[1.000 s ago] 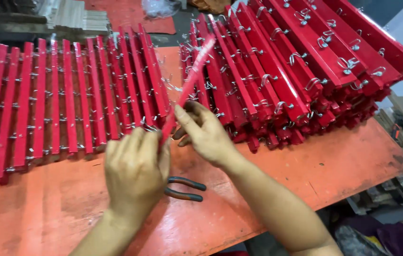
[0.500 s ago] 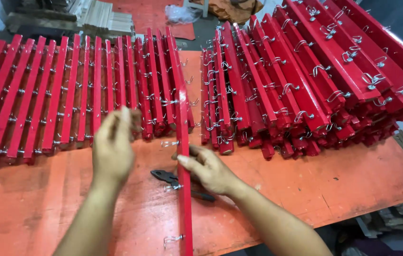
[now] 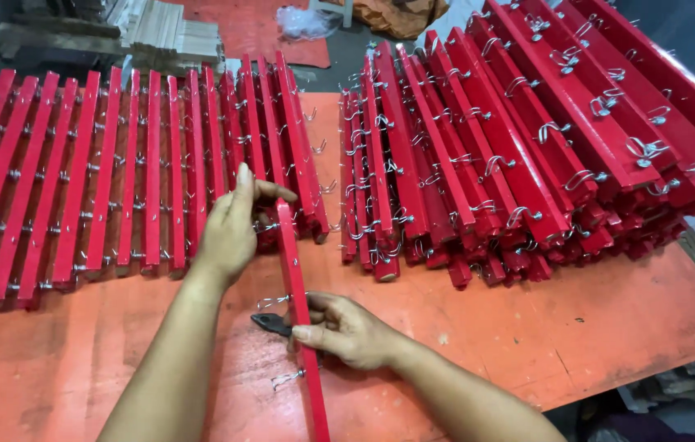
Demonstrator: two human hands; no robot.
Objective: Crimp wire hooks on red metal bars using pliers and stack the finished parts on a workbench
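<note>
Head camera looks down on an orange-red table (image 3: 576,327), and nearest of all is the right hand (image 3: 347,331), fingers curled around the lower part of a single red slat (image 3: 298,303) that lies lengthwise, running from the near edge away toward the stacks. Small wire hooks (image 3: 286,378) stick out from the slat's left side, one just below that grip and another just above it. Directly under the right hand, poking out to its left, lie dark pliers (image 3: 272,323) flat on the table (only the jaw end shows past the fingers). Further along, at the slat's far end, the left hand (image 3: 233,225) is closed lightly on the tip, thumb over the top and fingers spread flat against the left side. Just beyond and to the left of that grip sits a flat row of red slats (image 3: 77,180), laid side by side with hooks fitted, the held slat's tip touching or nearly touching its right edge. To the right of both grips, well apart from the hands, rises a leaning pile of slats (image 3: 527,139), stacked several deep and bristling with hooks.
</note>
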